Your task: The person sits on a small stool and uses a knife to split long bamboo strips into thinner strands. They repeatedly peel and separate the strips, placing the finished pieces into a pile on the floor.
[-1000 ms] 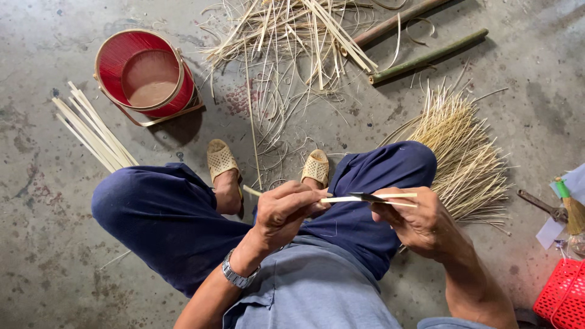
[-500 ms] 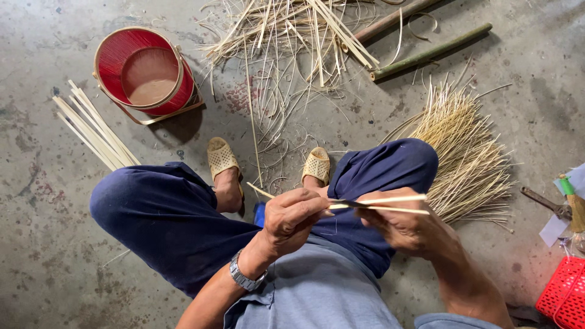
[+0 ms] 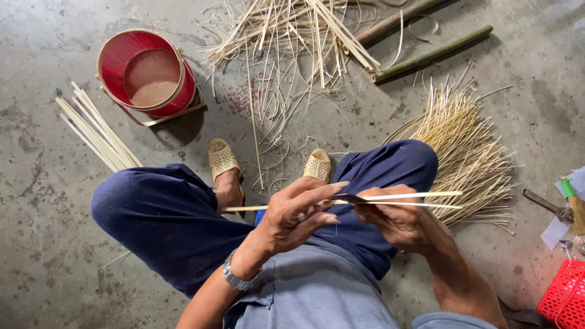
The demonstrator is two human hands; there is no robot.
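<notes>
Where hands (image 3: 304,213) meet, blade (image 3: 353,198) half-hidden

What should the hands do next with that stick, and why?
Probably push the dark blade a bit further along the bamboo strip. The right hand holds it in the split, two thin halves already fork rightward, while the left hand steadies the unsplit part.

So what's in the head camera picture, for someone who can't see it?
A seated person's left hand and right hand hold a thin bamboo strip against a dark blade over their knees. A red basket and bamboo slivers lie on the concrete floor.
</notes>
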